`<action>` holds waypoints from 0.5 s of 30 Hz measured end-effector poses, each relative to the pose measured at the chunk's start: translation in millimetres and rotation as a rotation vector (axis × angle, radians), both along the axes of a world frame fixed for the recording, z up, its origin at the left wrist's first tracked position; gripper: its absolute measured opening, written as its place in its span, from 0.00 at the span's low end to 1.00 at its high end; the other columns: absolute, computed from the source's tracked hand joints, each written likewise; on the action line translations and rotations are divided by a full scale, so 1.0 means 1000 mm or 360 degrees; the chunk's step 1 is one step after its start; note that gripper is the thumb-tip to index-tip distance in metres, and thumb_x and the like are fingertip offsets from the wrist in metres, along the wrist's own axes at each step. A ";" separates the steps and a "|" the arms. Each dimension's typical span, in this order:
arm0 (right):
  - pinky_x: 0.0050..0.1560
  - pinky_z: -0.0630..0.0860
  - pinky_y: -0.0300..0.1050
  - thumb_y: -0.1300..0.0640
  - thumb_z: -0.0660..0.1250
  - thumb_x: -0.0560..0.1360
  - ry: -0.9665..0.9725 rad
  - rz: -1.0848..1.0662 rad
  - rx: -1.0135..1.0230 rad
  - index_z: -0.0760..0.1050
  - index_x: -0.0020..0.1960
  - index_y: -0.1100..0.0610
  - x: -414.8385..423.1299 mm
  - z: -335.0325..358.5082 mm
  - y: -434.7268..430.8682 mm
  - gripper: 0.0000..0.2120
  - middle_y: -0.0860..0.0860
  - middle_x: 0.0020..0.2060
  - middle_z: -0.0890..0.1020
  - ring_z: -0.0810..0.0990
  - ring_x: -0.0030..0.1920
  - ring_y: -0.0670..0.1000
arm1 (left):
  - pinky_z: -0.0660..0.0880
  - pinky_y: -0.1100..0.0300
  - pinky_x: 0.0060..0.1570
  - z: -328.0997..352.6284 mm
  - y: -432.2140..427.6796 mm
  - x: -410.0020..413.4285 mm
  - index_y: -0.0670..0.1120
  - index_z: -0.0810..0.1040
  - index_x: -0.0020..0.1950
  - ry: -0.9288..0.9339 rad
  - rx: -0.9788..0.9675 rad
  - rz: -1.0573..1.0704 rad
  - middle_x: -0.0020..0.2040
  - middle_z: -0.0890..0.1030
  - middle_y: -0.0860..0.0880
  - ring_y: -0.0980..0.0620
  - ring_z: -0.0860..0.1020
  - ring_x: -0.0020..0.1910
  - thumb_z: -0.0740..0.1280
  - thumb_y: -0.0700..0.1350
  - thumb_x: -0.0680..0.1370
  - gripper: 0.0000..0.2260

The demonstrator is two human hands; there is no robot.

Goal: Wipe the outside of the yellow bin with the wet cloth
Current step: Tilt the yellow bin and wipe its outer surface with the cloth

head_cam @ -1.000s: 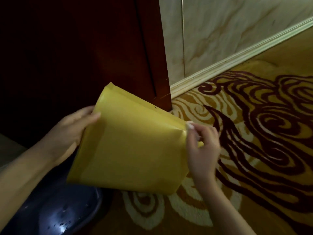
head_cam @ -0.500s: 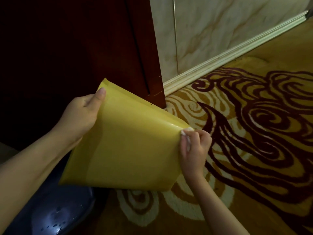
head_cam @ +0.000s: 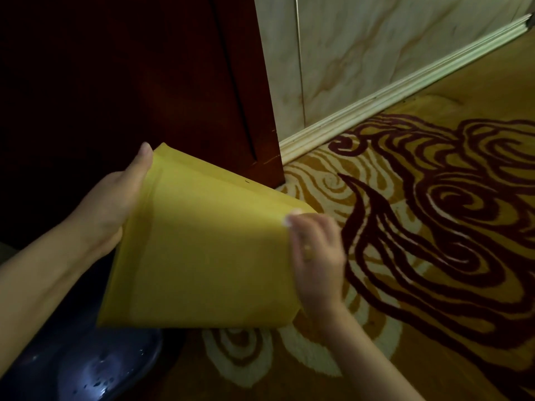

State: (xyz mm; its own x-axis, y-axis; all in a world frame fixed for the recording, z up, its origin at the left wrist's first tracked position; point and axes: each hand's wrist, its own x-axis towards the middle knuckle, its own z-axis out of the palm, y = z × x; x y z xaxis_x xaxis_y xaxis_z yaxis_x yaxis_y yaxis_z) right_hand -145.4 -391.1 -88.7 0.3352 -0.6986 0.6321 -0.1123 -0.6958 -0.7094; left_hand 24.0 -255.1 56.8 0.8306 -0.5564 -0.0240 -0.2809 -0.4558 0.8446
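Both hands have a grip on the yellow bin [head_cam: 202, 256]. From my remote view, the left hand [head_cam: 115, 204] clasps its left side, thumb lying along the edge. The right hand [head_cam: 317, 256], blurred, curls closed at the bin's right edge near the upper corner; whether it also holds a cloth I cannot tell. The bin is tilted, raised above a dark glossy basin [head_cam: 86, 366] and patterned carpet [head_cam: 434, 227], beside a dark wooden panel [head_cam: 173, 82].

Plain yellow bin [head_cam: 202, 256]; carpet [head_cam: 434, 227] gold with maroon and cream swirls.
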 end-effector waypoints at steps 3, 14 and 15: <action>0.51 0.73 0.40 0.59 0.63 0.76 0.0042 0.0234 -0.0320 0.78 0.51 0.62 0.015 0.000 0.029 0.08 0.56 0.46 0.80 0.76 0.47 0.50 | 0.72 0.56 0.39 0.000 -0.013 0.003 0.48 0.80 0.40 -0.0069 0.0046 0.0104 0.34 0.81 0.47 0.49 0.80 0.39 0.50 0.69 0.73 0.29; 0.44 0.80 0.55 0.64 0.65 0.75 0.0281 -0.0359 0.0542 0.78 0.50 0.62 -0.036 -0.070 -0.034 0.06 0.57 0.47 0.77 0.76 0.47 0.52 | 0.71 0.54 0.40 0.009 -0.024 0.013 0.46 0.74 0.36 -0.0161 0.0083 0.0125 0.32 0.74 0.46 0.48 0.74 0.33 0.51 0.61 0.79 0.24; 0.46 0.80 0.54 0.64 0.66 0.75 0.0273 -0.0365 0.0495 0.78 0.51 0.62 -0.035 -0.068 -0.029 0.06 0.58 0.48 0.77 0.76 0.48 0.51 | 0.72 0.53 0.41 0.008 -0.023 0.014 0.46 0.74 0.37 -0.0152 0.0074 0.0153 0.33 0.74 0.46 0.48 0.75 0.34 0.51 0.61 0.79 0.23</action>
State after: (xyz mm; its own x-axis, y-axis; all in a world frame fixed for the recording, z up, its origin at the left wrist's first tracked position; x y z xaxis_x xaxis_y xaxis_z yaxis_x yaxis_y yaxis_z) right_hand -180.1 -420.1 -157.1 0.2309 -0.9161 0.3279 -0.3738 -0.3946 -0.8394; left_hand 38.1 -277.8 64.8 0.8799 -0.4740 0.0336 -0.3118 -0.5225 0.7936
